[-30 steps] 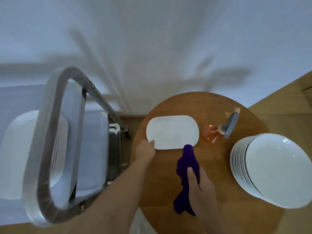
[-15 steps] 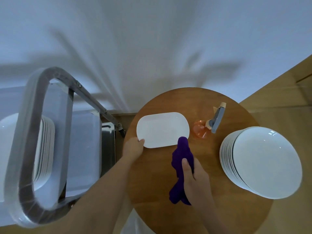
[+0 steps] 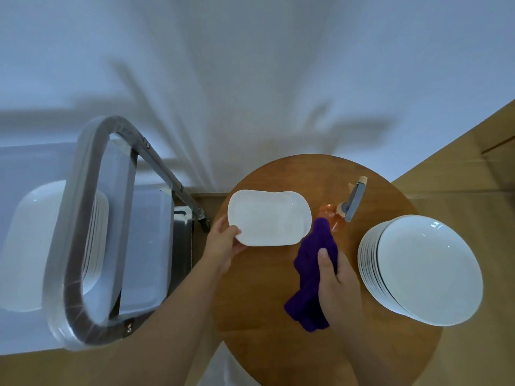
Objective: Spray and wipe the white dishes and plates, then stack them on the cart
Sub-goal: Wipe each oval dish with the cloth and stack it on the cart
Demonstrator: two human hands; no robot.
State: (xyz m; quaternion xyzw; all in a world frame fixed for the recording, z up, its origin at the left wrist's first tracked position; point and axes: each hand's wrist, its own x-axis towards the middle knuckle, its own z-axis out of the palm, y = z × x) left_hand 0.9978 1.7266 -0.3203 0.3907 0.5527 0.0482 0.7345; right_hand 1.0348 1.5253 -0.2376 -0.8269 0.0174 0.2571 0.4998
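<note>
- Head view: left hand [image 3: 223, 245] grips the near-left edge of a white rounded-rectangular ceramic dish [image 3: 269, 217], thumb on the rim, fingers beneath.
- Right hand [image 3: 335, 285] clutches a bunched purple cloth [image 3: 312, 271], thumb on top; the cloth's tip touches the dish's right end.
- Dish sits over the round brown wooden table [image 3: 264, 296].
- Orange spray bottle with grey trigger [image 3: 344, 208] stands just behind the cloth.
- Stack of round white plates [image 3: 423, 268] at the table's right.
- Metal cart [image 3: 111, 218] to the left carries white dishes [image 3: 33, 243].
- White drape behind.
</note>
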